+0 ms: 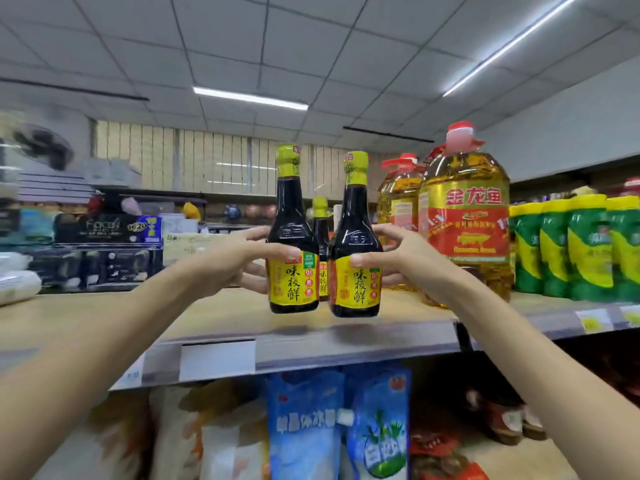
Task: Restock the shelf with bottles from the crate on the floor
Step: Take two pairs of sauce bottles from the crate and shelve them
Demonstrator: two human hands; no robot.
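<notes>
Two dark sauce bottles with yellow labels and green-yellow caps hang just above the top shelf [214, 317]. My left hand [239, 261] grips the left bottle [292, 237] around its middle. My right hand [405, 261] grips the right bottle [356, 244] the same way. Both bottles are upright, side by side near the shelf's front edge, their bases slightly above the wood-coloured board. A third, matching bottle [321, 233] stands on the shelf behind them, mostly hidden. The crate is out of view.
Two big cooking-oil jugs [467, 216] with red caps stand on the shelf right of my right hand, then a row of green-and-yellow bottles [588, 247]. Blue bags [339, 424] and other packets fill the shelf below. The shelf board left of the bottles is bare.
</notes>
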